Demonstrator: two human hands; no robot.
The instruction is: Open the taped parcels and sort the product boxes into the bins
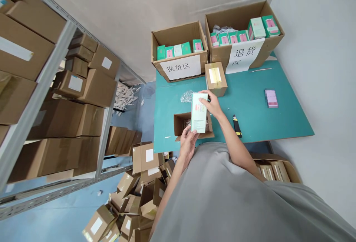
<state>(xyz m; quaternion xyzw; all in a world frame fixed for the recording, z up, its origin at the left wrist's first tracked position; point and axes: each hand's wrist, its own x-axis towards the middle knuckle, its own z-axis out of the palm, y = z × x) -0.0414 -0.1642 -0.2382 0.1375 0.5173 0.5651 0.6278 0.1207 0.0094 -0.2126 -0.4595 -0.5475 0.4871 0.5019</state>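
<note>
A pale green product box with small coloured pictures is held between both hands. My left hand grips its lower end, fingers closed at the bottom left corner. My right hand holds the upper right corner, thumb lying across the printed face. Below the product box stands an open cardboard carton, partly hidden, with bubble wrap inside. A loose piece of bubble wrap lies on the green table just to the left. Behind my right hand sits a closed, taped carton with a label.
Two large open cartons with paper signs, a left one and a right one, hold several green boxes at the table's back. A utility knife and a blurred pink item lie on the right. Shelves and piled cartons flank the left.
</note>
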